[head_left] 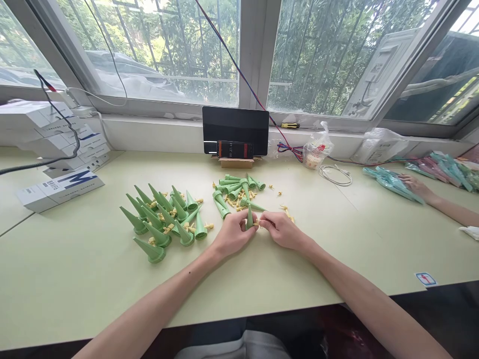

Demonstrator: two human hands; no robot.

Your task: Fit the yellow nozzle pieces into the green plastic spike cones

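Note:
My left hand (235, 232) is closed around a green plastic watering spike (250, 217), its pointed end up. A small yellow valve fitting (256, 224) shows at the side of that spike, and the fingertips of my right hand (280, 229) are pinched together at it. To the left is a group of green spikes with yellow fittings in them (156, 235), some upright and some tilted. Just beyond my hands is a pile of green spikes (234, 187), with loose yellow fittings (236, 203) among and beside them.
A tablet (235, 124) and a phone (235, 149) stand by the window. White boxes (62, 189) are stacked at left. A plastic bag (317, 149) and a coiled white cable (335, 174) lie right of centre. Another person's hand (413, 184) touches blue-green bags (391, 183) at right.

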